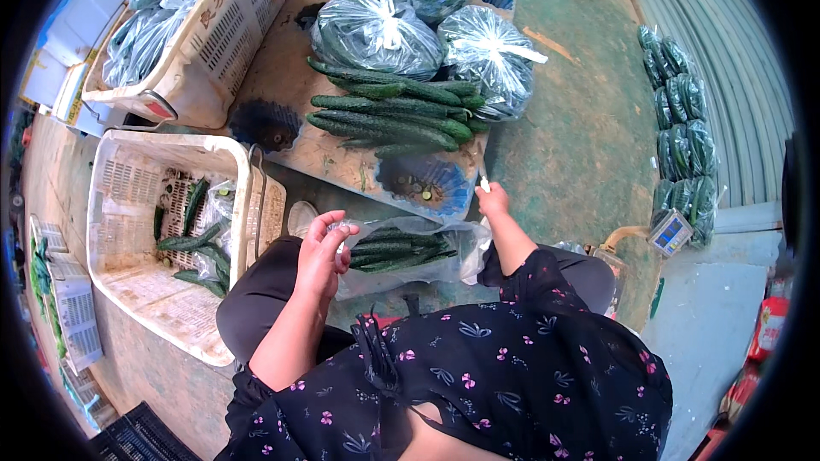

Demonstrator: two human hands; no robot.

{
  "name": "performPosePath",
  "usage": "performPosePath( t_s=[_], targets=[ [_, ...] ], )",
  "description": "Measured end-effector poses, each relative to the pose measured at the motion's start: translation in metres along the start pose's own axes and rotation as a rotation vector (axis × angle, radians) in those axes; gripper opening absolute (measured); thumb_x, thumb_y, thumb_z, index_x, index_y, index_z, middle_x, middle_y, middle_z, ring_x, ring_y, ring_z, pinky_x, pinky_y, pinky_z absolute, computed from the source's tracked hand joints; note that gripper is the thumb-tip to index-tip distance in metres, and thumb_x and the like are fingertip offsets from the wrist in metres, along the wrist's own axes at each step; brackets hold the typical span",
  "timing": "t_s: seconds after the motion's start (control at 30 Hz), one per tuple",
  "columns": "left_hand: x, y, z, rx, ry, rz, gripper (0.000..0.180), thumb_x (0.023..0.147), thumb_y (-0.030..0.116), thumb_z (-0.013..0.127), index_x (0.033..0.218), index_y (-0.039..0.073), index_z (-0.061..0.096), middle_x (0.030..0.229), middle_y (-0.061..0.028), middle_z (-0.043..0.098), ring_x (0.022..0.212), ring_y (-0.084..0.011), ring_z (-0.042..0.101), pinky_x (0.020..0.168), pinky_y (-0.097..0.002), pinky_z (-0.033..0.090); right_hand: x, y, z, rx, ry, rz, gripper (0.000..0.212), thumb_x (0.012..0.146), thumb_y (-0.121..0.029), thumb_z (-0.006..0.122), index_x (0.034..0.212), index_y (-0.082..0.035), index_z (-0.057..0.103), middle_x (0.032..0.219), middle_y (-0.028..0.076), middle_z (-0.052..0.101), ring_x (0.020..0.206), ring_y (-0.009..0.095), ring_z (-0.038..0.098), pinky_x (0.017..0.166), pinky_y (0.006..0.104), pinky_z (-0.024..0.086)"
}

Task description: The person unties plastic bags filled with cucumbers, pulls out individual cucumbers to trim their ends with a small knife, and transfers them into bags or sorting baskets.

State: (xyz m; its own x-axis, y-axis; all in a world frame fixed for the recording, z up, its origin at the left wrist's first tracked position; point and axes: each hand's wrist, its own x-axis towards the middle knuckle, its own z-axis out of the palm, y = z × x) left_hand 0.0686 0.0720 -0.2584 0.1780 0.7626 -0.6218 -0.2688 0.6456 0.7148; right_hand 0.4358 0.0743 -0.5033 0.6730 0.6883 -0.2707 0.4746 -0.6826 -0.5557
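Observation:
On my lap rests a clear plastic bag [470,246] with several dark green cucumbers [401,250] inside. My left hand [320,252] is raised at the bag's left edge, fingers bent and apart; whether it touches the film I cannot tell. To the right of the bag, my right hand [493,201] is closed around the pale handle of what looks like a small knife [484,182], pointing away from me. Ahead, a pile of loose cucumbers [393,111] lies on a worn board [342,177].
Tied bags of cucumbers [376,34] stand behind the pile. A blue-edged hollow [427,181] in the board holds cut scraps. At left are a white crate [107,230] with a few cucumbers and a fuller crate [231,34]. Bagged cucumbers [688,149] line the right wall, near a scale display [670,232].

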Motion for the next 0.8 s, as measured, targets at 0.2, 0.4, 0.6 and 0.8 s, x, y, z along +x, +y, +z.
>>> performPosePath(
  t_s=[0.2, 0.4, 0.6, 0.8],
  targets=[
    [0.000, 0.002, 0.000, -0.038, 0.045, 0.000, 0.034, 0.079, 0.014, 0.054, 0.110, 0.006, 0.042, 0.085, -0.0043, 0.056, 0.048, -0.0050, 0.039, 0.039, -0.0168, 0.027, 0.000, -0.056, -0.010, -0.294, 0.012, -0.263, 0.036, 0.070, -0.037, 0.062, 0.081, -0.003, 0.058, 0.080, 0.016, 0.061, 0.077, 0.032, 0.059, 0.068, 0.0396, 0.045],
    [0.003, 0.000, 0.001, -0.029, 0.018, 0.005, 0.033, 0.079, 0.015, 0.053, 0.109, 0.008, 0.043, 0.083, -0.0046, 0.056, 0.048, -0.0049, 0.039, 0.040, -0.0166, 0.027, 0.022, -0.081, -0.025, 0.197, -0.104, -0.203, 0.024, 0.071, -0.024, 0.065, 0.085, -0.006, 0.057, 0.076, 0.007, 0.061, 0.065, 0.019, 0.058, 0.058, 0.0305, 0.047],
    [0.001, 0.001, 0.000, -0.034, 0.030, -0.003, 0.030, 0.079, 0.014, 0.053, 0.107, 0.009, 0.044, 0.082, -0.0047, 0.056, 0.048, -0.0043, 0.038, 0.040, -0.0155, 0.026, -0.005, -0.154, -0.014, 0.984, -0.536, 0.402, 0.034, 0.076, -0.025, 0.065, 0.099, -0.007, 0.048, 0.090, 0.009, 0.055, 0.074, 0.020, 0.056, 0.065, 0.0359, 0.050],
    [0.005, -0.002, -0.005, -0.056, 0.011, 0.011, 0.033, 0.079, 0.015, 0.055, 0.109, 0.007, 0.044, 0.083, -0.0065, 0.056, 0.048, -0.0055, 0.040, 0.039, -0.0176, 0.028, -0.022, -0.154, -0.012, 1.225, -0.501, 0.284, 0.025, 0.078, -0.009, 0.061, 0.098, -0.007, 0.047, 0.087, 0.008, 0.055, 0.076, 0.020, 0.057, 0.068, 0.0378, 0.052]
  ],
)
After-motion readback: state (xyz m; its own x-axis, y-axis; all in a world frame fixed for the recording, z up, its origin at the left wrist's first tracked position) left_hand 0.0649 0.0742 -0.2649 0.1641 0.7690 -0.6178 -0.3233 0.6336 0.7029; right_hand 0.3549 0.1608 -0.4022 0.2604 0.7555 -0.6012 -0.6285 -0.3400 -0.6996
